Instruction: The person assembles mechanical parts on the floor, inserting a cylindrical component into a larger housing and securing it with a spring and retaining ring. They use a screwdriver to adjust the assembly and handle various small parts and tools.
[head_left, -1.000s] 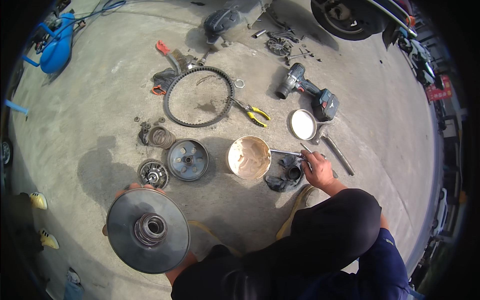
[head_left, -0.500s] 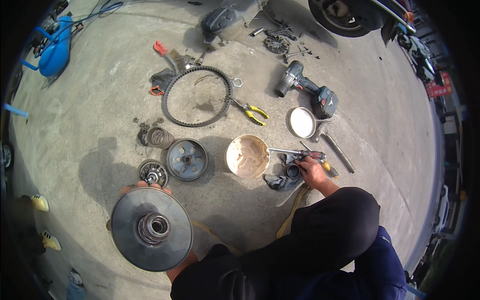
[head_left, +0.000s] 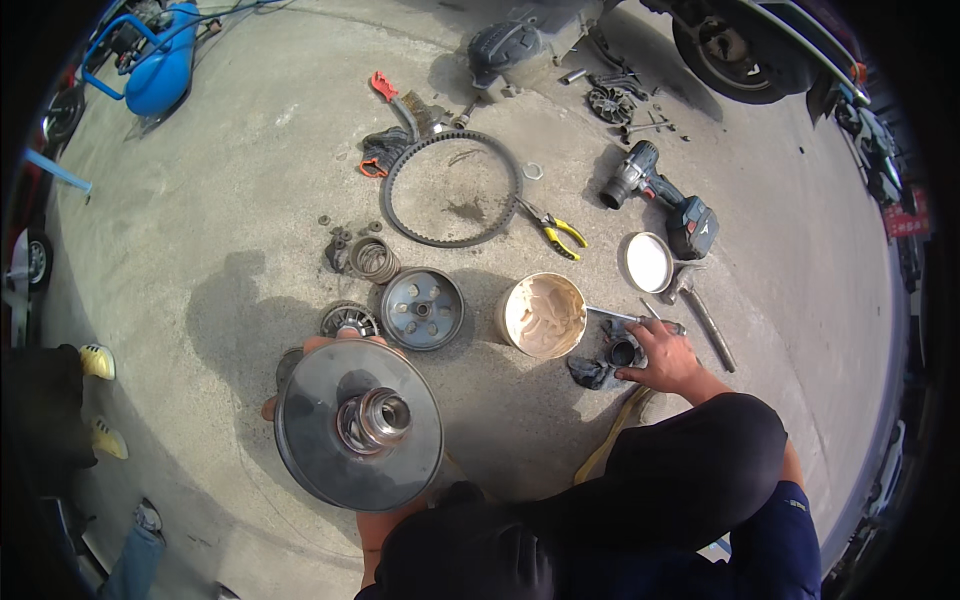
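Steel pulley disc point(head_left: 358, 423) is gripped from beneath by the left hand point(head_left: 300, 365). Right of the grease tub point(head_left: 541, 315), the right hand point(head_left: 665, 360) clasps a small dark part point(head_left: 622, 352).

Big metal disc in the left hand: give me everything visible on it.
The pulley disc is a large round plate of dull grey metal with a smooth, slightly smeared face. A shiny stepped hub with a hollow bore rises from its middle. It is held face up, a little tilted, low and left in the view, above the concrete floor. The left hand grips it from underneath; fingertips show past its far rim, and the forearm runs under its near edge. Nothing else touches it.
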